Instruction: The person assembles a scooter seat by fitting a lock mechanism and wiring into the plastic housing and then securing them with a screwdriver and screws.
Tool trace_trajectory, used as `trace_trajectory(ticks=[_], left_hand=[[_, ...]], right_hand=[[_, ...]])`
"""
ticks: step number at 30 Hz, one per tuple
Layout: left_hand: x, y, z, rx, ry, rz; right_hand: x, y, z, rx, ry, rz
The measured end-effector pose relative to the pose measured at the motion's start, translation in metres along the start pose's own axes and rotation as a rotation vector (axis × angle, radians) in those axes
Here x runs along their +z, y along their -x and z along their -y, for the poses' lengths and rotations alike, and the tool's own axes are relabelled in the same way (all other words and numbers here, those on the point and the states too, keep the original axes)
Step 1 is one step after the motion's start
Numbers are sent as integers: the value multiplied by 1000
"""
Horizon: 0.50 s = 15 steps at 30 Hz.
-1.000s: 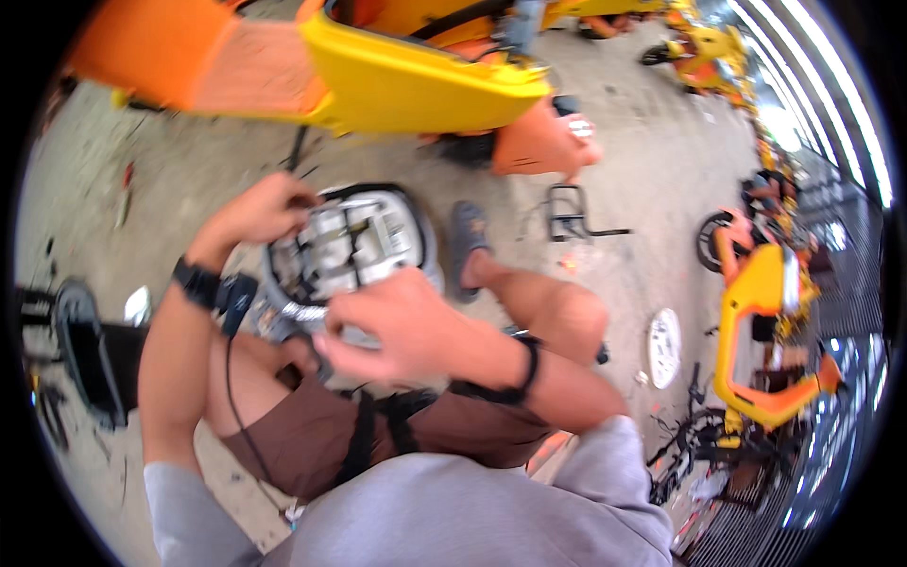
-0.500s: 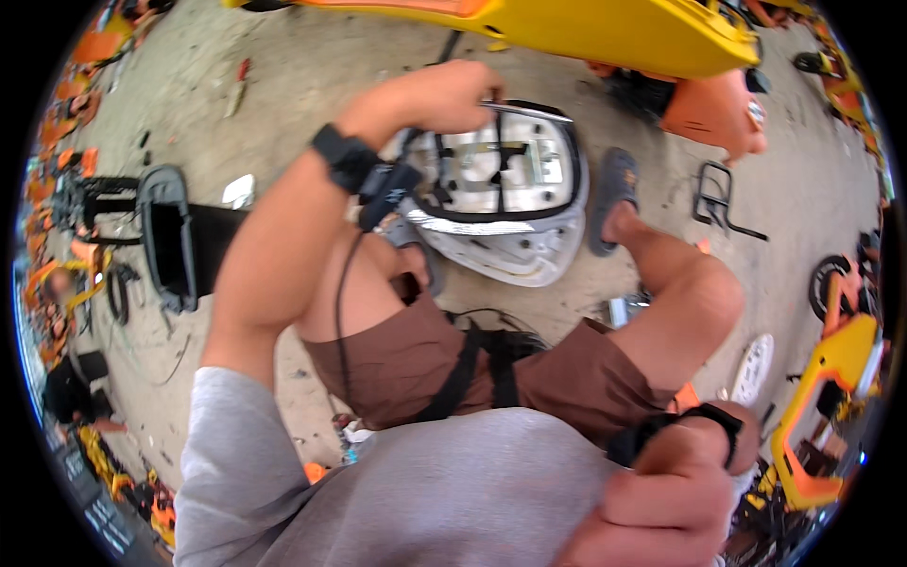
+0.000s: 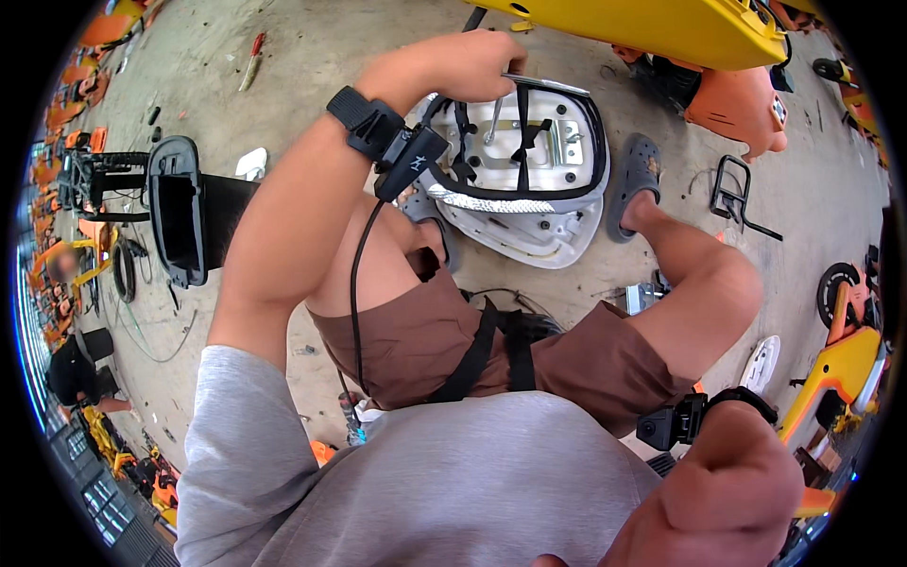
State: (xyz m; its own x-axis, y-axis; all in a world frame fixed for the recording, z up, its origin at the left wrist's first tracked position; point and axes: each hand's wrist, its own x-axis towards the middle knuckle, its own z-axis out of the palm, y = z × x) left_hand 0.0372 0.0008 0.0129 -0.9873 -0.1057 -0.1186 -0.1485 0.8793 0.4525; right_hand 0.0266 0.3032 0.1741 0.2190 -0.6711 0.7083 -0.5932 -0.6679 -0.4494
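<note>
Closed in a fist, my left hand [image 3: 480, 64] grips a slim metal wrench [image 3: 553, 85] whose bar sticks out to the right. Its thin shaft points down to the white inner base of what looks like an upturned vehicle seat [image 3: 567, 128]. Black trim edges that base, with a silver band along the near side and black straps across it. Under the seat lies a white plastic shell [image 3: 520, 241]. My right hand [image 3: 723, 496] is curled close to my body at the lower right; the inside of its grip is hidden.
A yellow body panel [image 3: 642, 28] overhangs the far side, beside an orange part [image 3: 732, 109]. On the right lies a bent black metal frame [image 3: 732, 194]; a dark open box [image 3: 178, 213] stands left. My feet in grey clogs [image 3: 635, 180] flank the seat.
The view has shifted, so the seat appears slightly higher and to the right. My left hand keeps its grip on the wrench at the seat. My right fist appears farther right.
</note>
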Motion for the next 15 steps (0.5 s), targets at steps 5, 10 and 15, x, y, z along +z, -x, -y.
trace_trajectory(ticks=[5,10,15], left_hand=[[3,-11,-1,21,46,34],[2,0,1,-20,31,38],[1,-6,4,48,25,6]], right_hand=[[31,-25,-1,-13,-41,-216],[26,-30,13,250,13,-224],[46,-14,-3,-6,-78,40]])
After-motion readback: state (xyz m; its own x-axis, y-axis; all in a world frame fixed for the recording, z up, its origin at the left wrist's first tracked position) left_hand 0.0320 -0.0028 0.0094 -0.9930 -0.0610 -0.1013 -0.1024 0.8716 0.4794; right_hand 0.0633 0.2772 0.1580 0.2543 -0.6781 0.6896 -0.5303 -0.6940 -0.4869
